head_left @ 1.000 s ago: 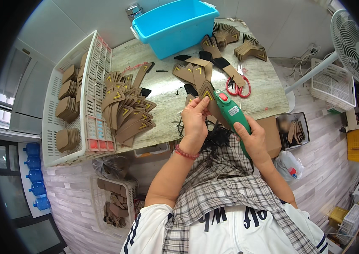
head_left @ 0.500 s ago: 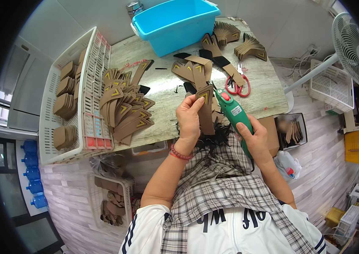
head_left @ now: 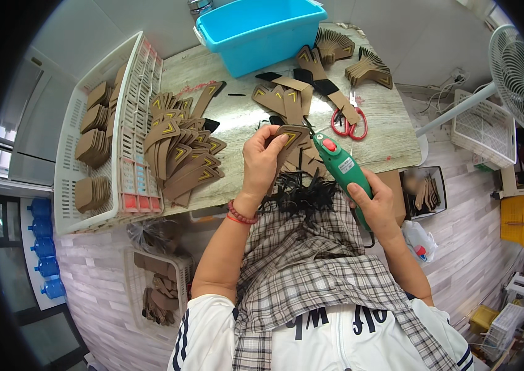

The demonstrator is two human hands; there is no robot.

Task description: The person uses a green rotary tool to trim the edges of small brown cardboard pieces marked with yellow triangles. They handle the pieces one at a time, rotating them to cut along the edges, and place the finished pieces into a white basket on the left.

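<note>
My left hand [head_left: 263, 157] pinches a brown strap piece [head_left: 294, 135] with a yellow chevron at its pointed end, held over the table's near edge. Its other end runs back beneath my fingers, partly hidden. My right hand [head_left: 372, 201] is wrapped round a green handheld power tool [head_left: 340, 164] with a red switch. The tool's thin dark tip points away from me, close to the pointed end of the piece; I cannot tell whether they touch. Black scraps [head_left: 302, 195] lie heaped on my checked apron below. More brown pieces [head_left: 279, 102] are spread on the table just beyond.
A large pile of brown pieces [head_left: 181, 151] lies left, beside a white crate [head_left: 117, 133] holding stacks. Red-handled scissors [head_left: 350, 127] lie right of centre. A blue tub [head_left: 262, 40] stands at the back, fanned stacks [head_left: 368, 68] to its right. A fan [head_left: 521, 83] stands right.
My left hand has shifted a little left and turned the piece, whose free end now points toward my left instead of hanging straight toward me. The right hand and tool have barely moved.
</note>
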